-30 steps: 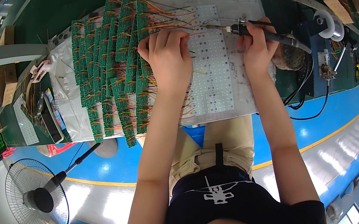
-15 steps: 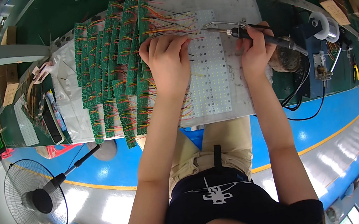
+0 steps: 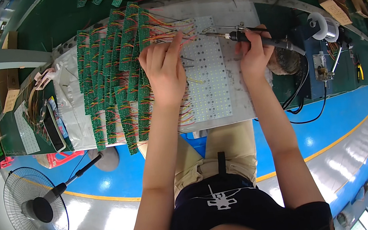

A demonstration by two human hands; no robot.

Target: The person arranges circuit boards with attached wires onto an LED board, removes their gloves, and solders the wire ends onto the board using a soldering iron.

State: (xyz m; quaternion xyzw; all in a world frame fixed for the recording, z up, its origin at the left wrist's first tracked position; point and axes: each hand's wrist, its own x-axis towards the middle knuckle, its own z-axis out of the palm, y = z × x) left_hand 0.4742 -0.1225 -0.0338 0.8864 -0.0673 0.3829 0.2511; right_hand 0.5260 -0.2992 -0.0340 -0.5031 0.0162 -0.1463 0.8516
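My right hand grips a soldering iron with a thin metal guide tube along it. The iron's tip points left, over the upper part of a white perforated board panel with rows of small yellowish pads. My left hand hovers at the panel's left edge, its index finger stretched toward red, yellow and black wires and the thumb apart from it. The other fingers are curled, and I see nothing held in them. Overlapping green circuit strips with wires attached lie left of that hand.
A solder spool stands at the right near a metal iron stand and a brown round lump. Black cables hang off the table edge. On the left are a phone and plastic sheeting; a fan stands beyond.
My left hand has opened from a pinch at the wires, its index finger now extended. The view has shifted slightly; the soldering iron stays in my right hand above the panel.
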